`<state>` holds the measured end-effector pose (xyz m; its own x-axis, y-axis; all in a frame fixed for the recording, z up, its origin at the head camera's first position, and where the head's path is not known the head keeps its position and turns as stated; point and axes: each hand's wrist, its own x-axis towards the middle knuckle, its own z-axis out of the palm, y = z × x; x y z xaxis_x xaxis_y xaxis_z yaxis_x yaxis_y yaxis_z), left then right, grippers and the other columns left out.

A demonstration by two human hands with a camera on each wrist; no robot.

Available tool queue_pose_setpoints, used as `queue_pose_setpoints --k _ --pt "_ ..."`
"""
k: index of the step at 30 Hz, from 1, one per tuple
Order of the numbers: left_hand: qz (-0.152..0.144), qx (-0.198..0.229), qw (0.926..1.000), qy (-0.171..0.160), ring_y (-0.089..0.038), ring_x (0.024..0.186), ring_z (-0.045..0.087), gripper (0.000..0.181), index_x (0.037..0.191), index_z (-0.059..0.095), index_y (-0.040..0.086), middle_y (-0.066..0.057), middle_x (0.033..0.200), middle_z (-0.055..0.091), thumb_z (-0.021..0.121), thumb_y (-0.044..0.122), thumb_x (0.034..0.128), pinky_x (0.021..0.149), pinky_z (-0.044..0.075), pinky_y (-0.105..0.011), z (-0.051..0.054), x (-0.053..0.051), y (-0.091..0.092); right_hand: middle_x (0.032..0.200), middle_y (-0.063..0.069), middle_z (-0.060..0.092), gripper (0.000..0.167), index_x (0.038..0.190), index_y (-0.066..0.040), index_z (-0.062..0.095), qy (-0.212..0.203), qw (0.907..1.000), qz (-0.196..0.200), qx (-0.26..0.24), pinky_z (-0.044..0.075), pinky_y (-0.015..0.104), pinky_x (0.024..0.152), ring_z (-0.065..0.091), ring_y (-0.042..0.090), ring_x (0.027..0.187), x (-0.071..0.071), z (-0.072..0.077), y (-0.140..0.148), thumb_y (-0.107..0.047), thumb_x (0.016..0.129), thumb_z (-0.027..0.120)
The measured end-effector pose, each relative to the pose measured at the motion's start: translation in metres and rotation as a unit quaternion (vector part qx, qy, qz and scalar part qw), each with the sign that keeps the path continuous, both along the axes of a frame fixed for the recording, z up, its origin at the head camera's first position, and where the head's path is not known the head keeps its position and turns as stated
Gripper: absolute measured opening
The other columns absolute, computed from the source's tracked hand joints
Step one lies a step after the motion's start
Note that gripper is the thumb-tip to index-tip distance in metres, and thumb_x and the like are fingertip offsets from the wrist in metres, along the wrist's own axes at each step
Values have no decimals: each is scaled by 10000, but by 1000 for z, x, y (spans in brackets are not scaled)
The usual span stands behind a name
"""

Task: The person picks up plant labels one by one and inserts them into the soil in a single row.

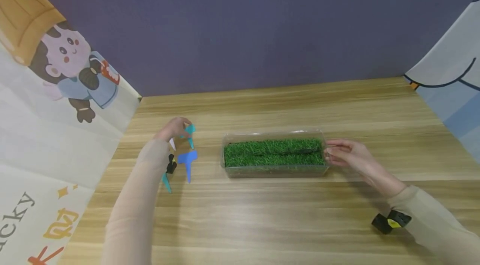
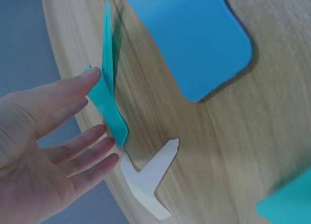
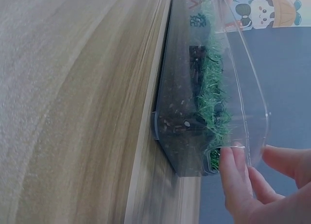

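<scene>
My left hand (image 1: 174, 128) is at the left of the table, with thumb and finger pinching a teal T-shaped plant label (image 2: 108, 100); the other fingers spread loosely. Beside it lies a white T-shaped label (image 2: 154, 170). A blue label (image 1: 188, 161) lies nearer, and another teal label (image 1: 166, 183) is partly hidden by the sleeve. At the right end of a long clear plastic box (image 1: 277, 172), my right hand (image 1: 354, 158) grips the upper end wall between thumb and fingers. Two strips of artificial grass (image 1: 275, 147) lie inside, above dark, speckled contents seen through the wall.
The wooden table (image 1: 262, 219) meets a dark blue-grey wall panel (image 1: 262, 27) at the back. Printed cartoon panels (image 1: 67, 61) stand at the left and right sides. A black wrist camera (image 1: 391, 222) is strapped to the right sleeve.
</scene>
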<state>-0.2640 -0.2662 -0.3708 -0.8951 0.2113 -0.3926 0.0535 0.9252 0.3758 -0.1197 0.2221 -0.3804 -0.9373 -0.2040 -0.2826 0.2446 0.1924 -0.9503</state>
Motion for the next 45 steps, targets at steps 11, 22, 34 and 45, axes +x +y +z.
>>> queue_pose_setpoints --k 11,22,34,45 --pt "255 -44 9997 -34 -405 1087 450 565 1250 423 -60 -292 1199 452 662 52 750 917 388 -487 -3 -3 1 1033 88 621 588 1298 133 265 -17 10000 53 -5 489 247 784 614 60 834 -3 2 1 -163 876 549" --pt "259 -106 9996 -28 -420 1138 399 550 1223 422 -94 -290 1238 426 665 71 758 947 356 -489 -4 -4 2 1039 81 618 592 1305 127 253 -82 9999 104 -58 484 254 796 613 68 848 -6 2 4 -162 878 544" --pt "287 -34 9989 382 -426 1101 403 509 1170 431 -115 -294 1187 438 664 76 760 927 377 -483 -4 0 2 1040 89 620 587 1305 125 261 -93 9999 108 -47 485 263 798 614 73 847 -8 3 6 -162 878 545" --pt "127 377 9961 787 -423 1005 471 348 1152 453 -113 -317 1094 484 531 -18 827 813 453 -449 8 7 2 1015 49 629 591 1304 127 257 -87 9998 120 -136 483 268 804 613 71 848 -8 1 8 -166 880 545"
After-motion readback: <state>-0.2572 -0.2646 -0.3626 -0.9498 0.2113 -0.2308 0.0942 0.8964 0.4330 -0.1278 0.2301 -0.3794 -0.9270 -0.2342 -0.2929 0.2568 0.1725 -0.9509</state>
